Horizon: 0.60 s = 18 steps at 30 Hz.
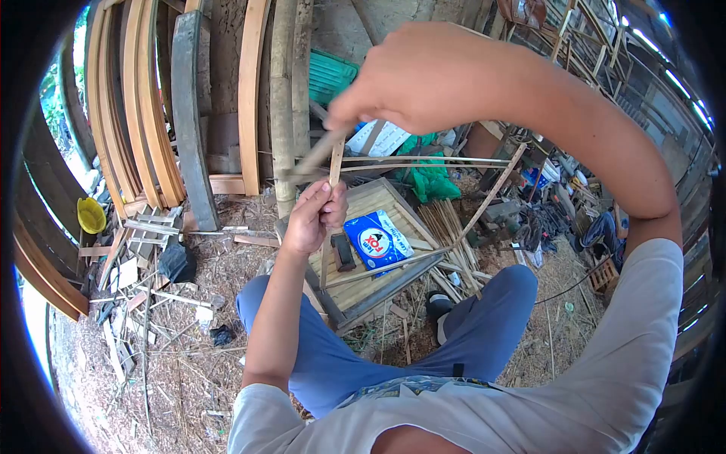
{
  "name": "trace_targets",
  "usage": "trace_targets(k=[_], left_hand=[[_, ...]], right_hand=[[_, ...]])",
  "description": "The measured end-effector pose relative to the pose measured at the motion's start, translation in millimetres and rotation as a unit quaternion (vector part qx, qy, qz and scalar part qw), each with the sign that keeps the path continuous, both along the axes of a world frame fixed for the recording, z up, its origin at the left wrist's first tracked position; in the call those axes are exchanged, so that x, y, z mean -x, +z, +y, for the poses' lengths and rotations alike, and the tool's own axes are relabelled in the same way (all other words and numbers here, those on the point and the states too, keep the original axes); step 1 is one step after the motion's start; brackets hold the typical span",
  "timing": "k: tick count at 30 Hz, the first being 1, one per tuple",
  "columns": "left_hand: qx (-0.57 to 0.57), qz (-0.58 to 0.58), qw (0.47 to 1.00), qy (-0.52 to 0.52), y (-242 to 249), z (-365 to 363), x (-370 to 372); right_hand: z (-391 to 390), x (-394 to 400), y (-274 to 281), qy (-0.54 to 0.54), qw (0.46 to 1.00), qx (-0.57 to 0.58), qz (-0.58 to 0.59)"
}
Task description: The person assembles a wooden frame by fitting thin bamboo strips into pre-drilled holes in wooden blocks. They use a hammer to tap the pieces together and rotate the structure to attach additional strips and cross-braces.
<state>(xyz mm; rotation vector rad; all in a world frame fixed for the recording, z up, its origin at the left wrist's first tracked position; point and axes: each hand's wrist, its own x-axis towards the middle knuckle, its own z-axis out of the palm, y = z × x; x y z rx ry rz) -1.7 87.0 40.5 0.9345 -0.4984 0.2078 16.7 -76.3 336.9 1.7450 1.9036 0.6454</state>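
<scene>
Rough open-sided woodworking shed. Curved bent-wood slats [132, 106] lean against the plank wall beyond the left hand [314, 219]. Thin split bamboo strips [446, 227] lie bundled below the right hand [423, 76]. Offcuts and shavings litter the bare dirt floor [151, 363] left of the hands.

- The blade [316, 155] in the right hand [423, 76] is motion-blurred; its edge and tip cannot be made out.
- The right hand's fingers curl away from the camera, so its grip on the handle is hidden.
- The thin strip [333, 175] disappears inside the left hand [311, 219]; where it ends is unclear.
- The print on the blue packet [377, 240] is too small to read.
- The far right clutter [560, 197] is too small to identify.
- Dark lens corners cut off the curved planks [128, 98] at far left.
</scene>
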Motion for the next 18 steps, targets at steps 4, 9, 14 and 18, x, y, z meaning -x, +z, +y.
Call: trace_targets(k=[4,9,14,18], left_hand=[[0.007,0.002,1.000,-0.001,2.6,2.3,4.6],[0.015,0.003,1.000,0.005,-0.8,2.3,3.5],[0.007,-0.007,1.000,-0.022,1.6,4.0,4.2],[0.017,0.027,1.000,0.000,-3.8,7.3,4.7]], right_hand=[[0.3,4.0,-0.8,0.010,1.000,-0.015,-0.022],[-10.8,10.9,-1.0,-0.086,0.994,0.010,-0.065],[-41.9,-19.1,-30.0,0.028,0.984,-0.142,0.104],[-97.3,-25.6,-66.6,-0.072,0.914,-0.219,0.335]])
